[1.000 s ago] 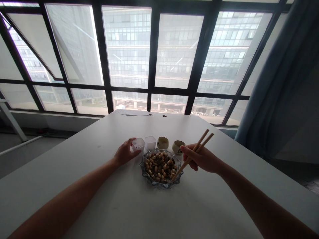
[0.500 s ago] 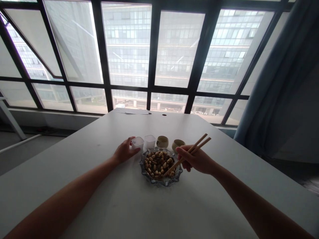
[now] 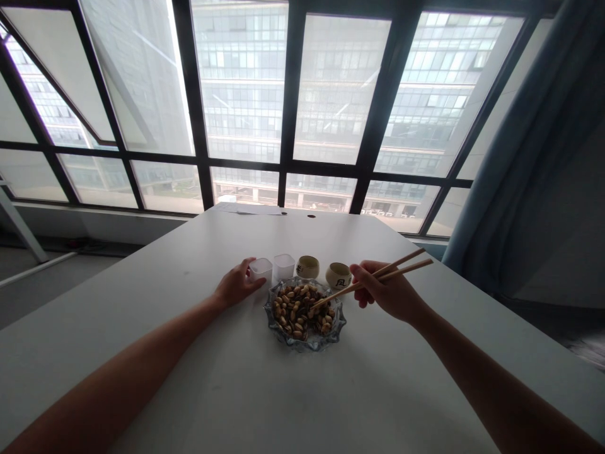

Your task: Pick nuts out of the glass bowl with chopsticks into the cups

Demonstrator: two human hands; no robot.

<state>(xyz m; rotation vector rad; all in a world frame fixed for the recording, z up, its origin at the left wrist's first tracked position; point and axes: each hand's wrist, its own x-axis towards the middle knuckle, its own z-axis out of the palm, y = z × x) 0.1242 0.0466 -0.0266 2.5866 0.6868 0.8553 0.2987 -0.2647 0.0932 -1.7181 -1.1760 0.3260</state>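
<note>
My right hand (image 3: 385, 290) grips a pair of wooden chopsticks (image 3: 399, 266), their tips among the nuts in a scalloped glass bowl (image 3: 309, 346). Peanuts in the shell (image 3: 297, 326) and dark striped seeds fill the bowl; whether the tips pinch one is too small to tell. My left hand (image 3: 236, 282) curls around the left side of a small translucent plastic cup (image 3: 261, 269), thumb in front. A second plastic cup (image 3: 284, 267) stands right beside it. Two cream ceramic cups with dark characters, one (image 3: 307, 267) in the middle and another (image 3: 338, 276) near my right fingers, continue the row.
The white table (image 3: 212, 384) stretches to a wall of dark-framed windows (image 3: 246, 88). Sheets of paper (image 3: 258, 210) lie at its far edge, near two dark round holes. A blue-grey curtain (image 3: 501, 145) hangs at the right.
My right hand has shifted right, lowering the chopsticks to a flatter angle. Their tips have moved from the bowl's front up to its middle. My left hand stays at the plastic cup.
</note>
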